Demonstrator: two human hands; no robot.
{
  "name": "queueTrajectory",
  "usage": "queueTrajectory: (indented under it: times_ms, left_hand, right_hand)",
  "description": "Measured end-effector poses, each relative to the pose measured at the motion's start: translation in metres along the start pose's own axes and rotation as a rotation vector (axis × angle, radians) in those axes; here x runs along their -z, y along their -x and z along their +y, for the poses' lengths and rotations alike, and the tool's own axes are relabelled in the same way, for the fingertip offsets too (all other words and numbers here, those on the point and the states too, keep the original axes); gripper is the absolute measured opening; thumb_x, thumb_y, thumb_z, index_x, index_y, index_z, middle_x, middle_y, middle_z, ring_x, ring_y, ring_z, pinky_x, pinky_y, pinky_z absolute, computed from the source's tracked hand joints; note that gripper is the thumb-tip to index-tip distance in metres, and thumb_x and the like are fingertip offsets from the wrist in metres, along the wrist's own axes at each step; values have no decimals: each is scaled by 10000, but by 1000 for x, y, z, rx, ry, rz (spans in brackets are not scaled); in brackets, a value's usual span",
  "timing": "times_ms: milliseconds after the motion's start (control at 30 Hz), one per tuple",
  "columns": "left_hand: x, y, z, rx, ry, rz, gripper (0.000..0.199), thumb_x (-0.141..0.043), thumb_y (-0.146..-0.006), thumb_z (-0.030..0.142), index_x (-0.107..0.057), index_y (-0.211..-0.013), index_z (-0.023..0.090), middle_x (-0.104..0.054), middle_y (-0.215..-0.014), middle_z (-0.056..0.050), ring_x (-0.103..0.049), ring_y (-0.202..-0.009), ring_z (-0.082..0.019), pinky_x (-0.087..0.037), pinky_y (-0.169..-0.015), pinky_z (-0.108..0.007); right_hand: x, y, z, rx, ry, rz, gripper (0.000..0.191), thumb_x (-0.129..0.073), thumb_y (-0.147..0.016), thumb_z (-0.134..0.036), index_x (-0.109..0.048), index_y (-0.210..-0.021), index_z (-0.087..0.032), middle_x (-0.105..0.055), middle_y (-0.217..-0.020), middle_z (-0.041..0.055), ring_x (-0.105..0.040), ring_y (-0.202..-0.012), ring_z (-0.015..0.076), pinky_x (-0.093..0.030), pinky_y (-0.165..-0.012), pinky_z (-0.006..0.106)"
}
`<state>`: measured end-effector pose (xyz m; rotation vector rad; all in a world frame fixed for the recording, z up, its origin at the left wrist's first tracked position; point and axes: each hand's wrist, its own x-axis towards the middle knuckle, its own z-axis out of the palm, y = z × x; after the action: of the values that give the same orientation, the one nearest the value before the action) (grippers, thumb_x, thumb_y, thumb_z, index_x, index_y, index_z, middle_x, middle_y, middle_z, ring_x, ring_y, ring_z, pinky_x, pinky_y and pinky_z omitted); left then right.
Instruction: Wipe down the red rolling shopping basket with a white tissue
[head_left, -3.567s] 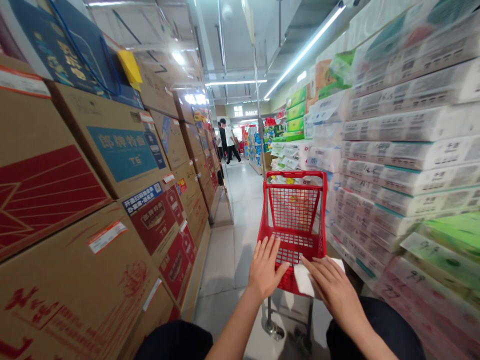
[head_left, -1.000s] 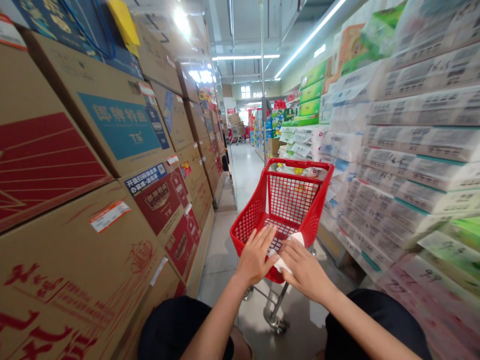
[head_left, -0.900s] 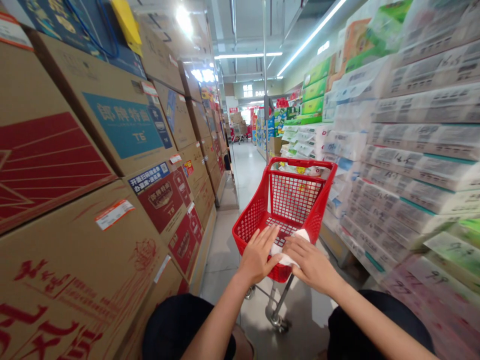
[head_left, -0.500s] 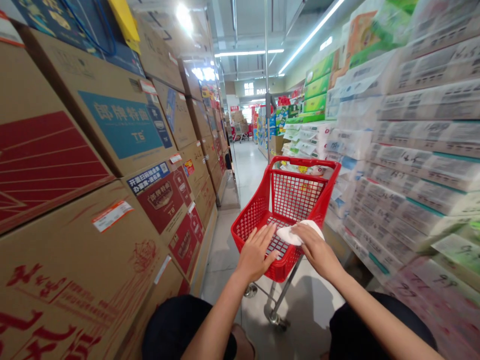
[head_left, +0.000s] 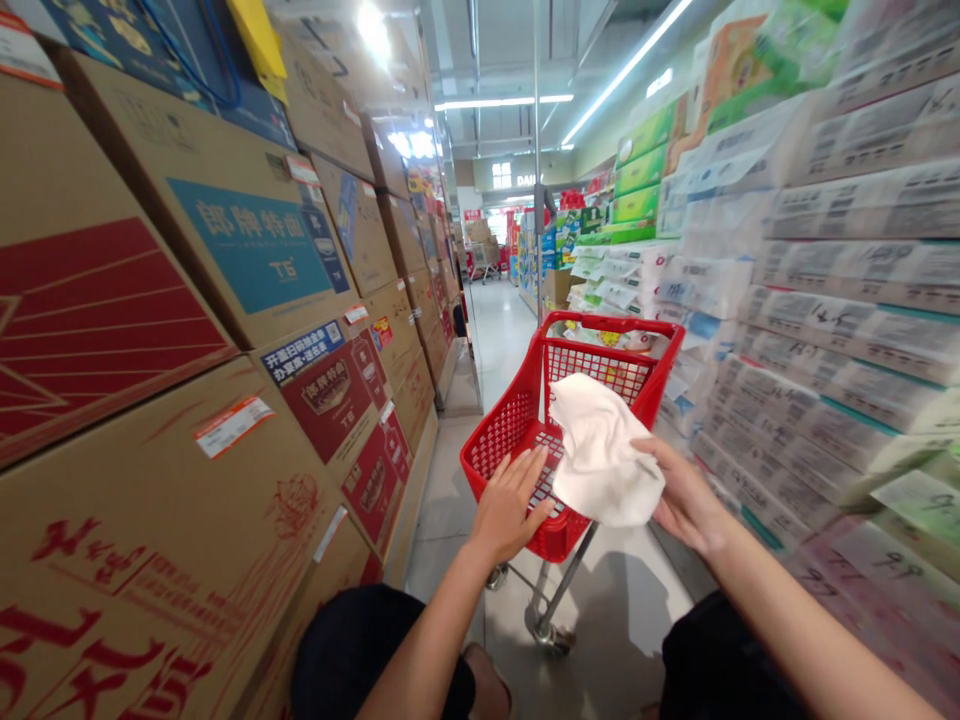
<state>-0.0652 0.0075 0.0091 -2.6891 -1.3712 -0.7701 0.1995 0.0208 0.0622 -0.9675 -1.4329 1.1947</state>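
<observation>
In a store aisle [head_left: 493, 310], the right hand [head_left: 686, 495] pinches a white cloth [head_left: 604, 455] by its edge, apparently so it falls open over a red shopping cart [head_left: 559, 543]. The left hand [head_left: 510, 507] lies spread at the near rim, perhaps steadying the cart.

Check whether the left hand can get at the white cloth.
Probably yes: the left hand lies open at the near edge of the red cart, just left of the white cloth, with nothing visible between them. The right hand holds the cloth's right edge, so its left edge looks free.
</observation>
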Motion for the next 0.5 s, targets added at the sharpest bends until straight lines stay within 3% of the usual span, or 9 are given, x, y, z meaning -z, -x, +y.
queueTrajectory:
  times_ms: [67,167,233,333,433,500]
  left_hand:
    - [0,0,1,-9,7,1,731,-427,-1064,488,-85,-1663,245,-267,-1694,-42,-248,-1570,-208,-179,-1301,-467]
    - [3,1,1,-12,18,6,723,-406,-1069,504,-89,-1663,241,-266,-1695,-45,-241,-1572,-206,-174,-1301,-461]
    - [4,1,0,-11,22,8,714,-390,-1073,513,-94,-1662,239,-268,-1694,-48,-243,-1572,-206,-178,-1299,-461]
    - [4,0,0,-12,22,7,712,-384,-1073,517,-98,-1663,239,-272,-1692,-53,-251,-1569,-214,-181,-1297,-468]
    - [2,0,0,-4,20,10,740,-397,-1067,518,-68,-1665,231,-260,-1696,-61,-242,-1572,-223,-183,-1297,-470]
    - [1,0,0,5,18,15,774,-406,-1062,523,-26,-1665,221,-239,-1702,-67,-224,-1578,-228,-186,-1296,-472]
  right_hand:
    - [5,-10,8,67,119,104,541,-383,-980,-384,-583,-1433,-166,-746,-1250,127,-729,-1109,311,-591,-980,496]
    - [23,-19,22,331,476,167,537,-408,-972,-313,-534,-1490,-252,-585,-1500,74,-549,-1384,276,-394,-1196,537]
    - [33,-18,27,503,736,17,547,-400,-993,-279,-479,-1534,-280,-471,-1597,56,-417,-1488,251,-291,-1252,543]
    - [32,-7,29,637,1021,-241,611,-419,-988,-197,-383,-1586,-312,-421,-1629,39,-339,-1529,227,-285,-1258,546]
    - [6,10,26,661,1108,-311,674,-433,-960,-142,-333,-1607,-303,-442,-1616,43,-333,-1532,219,-289,-1258,552]
    - [-18,22,23,682,1102,-361,658,-436,-950,-125,-380,-1588,-275,-498,-1578,60,-379,-1509,211,-293,-1259,540]
